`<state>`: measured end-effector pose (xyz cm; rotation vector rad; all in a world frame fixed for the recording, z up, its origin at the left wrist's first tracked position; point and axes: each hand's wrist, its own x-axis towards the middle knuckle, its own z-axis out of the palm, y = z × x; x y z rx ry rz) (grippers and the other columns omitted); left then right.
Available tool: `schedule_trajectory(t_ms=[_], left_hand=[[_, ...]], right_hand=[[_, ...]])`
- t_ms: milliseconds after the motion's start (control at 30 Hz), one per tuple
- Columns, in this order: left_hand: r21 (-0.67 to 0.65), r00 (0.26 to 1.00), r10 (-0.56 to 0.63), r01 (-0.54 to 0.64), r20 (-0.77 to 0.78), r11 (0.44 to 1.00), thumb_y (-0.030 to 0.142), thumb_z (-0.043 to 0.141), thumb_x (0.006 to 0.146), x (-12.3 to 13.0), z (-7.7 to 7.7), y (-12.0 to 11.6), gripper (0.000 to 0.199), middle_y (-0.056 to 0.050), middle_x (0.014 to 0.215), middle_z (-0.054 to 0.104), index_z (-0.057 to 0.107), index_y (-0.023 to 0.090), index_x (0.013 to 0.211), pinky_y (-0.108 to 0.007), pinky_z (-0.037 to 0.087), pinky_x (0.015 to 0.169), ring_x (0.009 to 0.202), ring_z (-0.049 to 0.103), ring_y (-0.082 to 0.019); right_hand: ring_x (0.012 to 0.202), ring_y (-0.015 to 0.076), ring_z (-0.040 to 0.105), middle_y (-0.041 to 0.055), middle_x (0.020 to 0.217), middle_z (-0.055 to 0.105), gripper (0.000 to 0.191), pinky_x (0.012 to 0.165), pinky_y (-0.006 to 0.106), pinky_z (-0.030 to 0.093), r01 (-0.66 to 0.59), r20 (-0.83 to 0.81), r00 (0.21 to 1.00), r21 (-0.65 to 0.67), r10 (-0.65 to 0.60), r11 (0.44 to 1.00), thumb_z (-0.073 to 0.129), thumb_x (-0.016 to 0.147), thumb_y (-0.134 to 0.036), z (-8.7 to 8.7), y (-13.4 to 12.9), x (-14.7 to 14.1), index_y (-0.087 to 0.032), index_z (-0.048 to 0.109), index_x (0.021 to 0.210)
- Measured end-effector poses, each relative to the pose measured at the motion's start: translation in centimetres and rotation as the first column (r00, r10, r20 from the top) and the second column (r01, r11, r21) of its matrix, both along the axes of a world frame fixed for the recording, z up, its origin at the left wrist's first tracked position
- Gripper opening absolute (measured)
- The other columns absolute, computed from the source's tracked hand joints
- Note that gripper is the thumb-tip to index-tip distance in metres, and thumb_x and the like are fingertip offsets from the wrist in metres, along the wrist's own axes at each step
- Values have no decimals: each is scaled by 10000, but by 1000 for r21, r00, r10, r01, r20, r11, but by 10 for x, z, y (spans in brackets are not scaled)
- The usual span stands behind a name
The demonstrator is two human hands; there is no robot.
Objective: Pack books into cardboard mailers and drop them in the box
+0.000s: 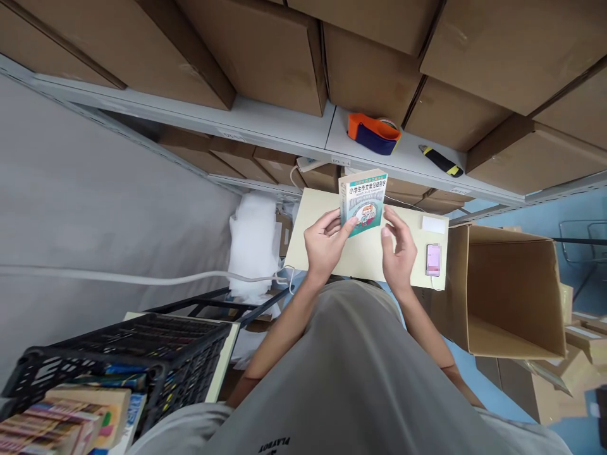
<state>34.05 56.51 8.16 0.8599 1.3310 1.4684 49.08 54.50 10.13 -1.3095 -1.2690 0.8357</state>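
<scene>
A small paperback book (364, 205) with a teal and white cover is held upright above the pale table (303, 237). My left hand (326, 245) grips its lower left side, the thumb lying across the front cover and the fingers at the spine. Close to the book's right edge is my right hand (398, 249), its fingers curved and the thumb apart from them; it does not appear to hold the book. A phone (433, 260) with a lit pink screen lies on the table to the right, a cable plugged into its lower end. Behind it lies a white slip (433, 224).
Above the table runs a shelf (303, 129) carrying cardboard boxes, an orange and blue tape dispenser (374, 134) and a yellow-black utility knife (441, 160). An open carton (515, 294) stands at right. A black crate (161, 379) of books is at lower left, near white wrapping (253, 243).
</scene>
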Motion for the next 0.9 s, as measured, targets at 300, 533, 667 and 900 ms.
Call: schedule_trajectory(t_ms=[300, 533, 667, 900], left_hand=[[127, 963, -177, 205, -201, 970, 515, 1014, 795, 8, 13, -23, 466, -98, 1294, 863, 907, 255, 1166, -514, 704, 1110, 1196, 829, -340], [-61, 930, -357, 363, 82, 930, 722, 952, 800, -25, 0, -3, 808, -198, 1386, 820, 809, 162, 1365, -501, 657, 1125, 1299, 789, -374], [-43, 818, -487, 523, 305, 851, 682, 968, 806, -17, 0, -3, 700, -177, 1227, 870, 860, 140, 1236, -501, 667, 1089, 1258, 805, -399], [-21, 874, -399, 421, 278, 907, 611, 1007, 783, -11, -9, -7, 643, -149, 1215, 878, 871, 157, 1217, -476, 698, 1046, 1215, 826, -371]], right_hand=[[1166, 282, 807, 123, 1257, 849, 564, 1063, 445, 678, 5, -228, 972, -190, -49, 982, 828, 957, -677, -12, 6, -7, -226, 731, 1282], [1213, 316, 810, 100, 1211, 879, 599, 1056, 457, 674, -158, -379, 924, -235, 59, 959, 855, 901, -735, -11, 14, 19, -225, 804, 1212], [1139, 310, 831, 89, 1186, 886, 592, 1019, 451, 691, -231, -388, 914, -255, 119, 939, 890, 879, -715, -11, 7, 16, -226, 809, 1202], [1208, 312, 810, 109, 1296, 859, 592, 1067, 469, 675, -208, -297, 947, -261, 126, 943, 874, 910, -683, -23, 11, 17, -222, 774, 1268]])
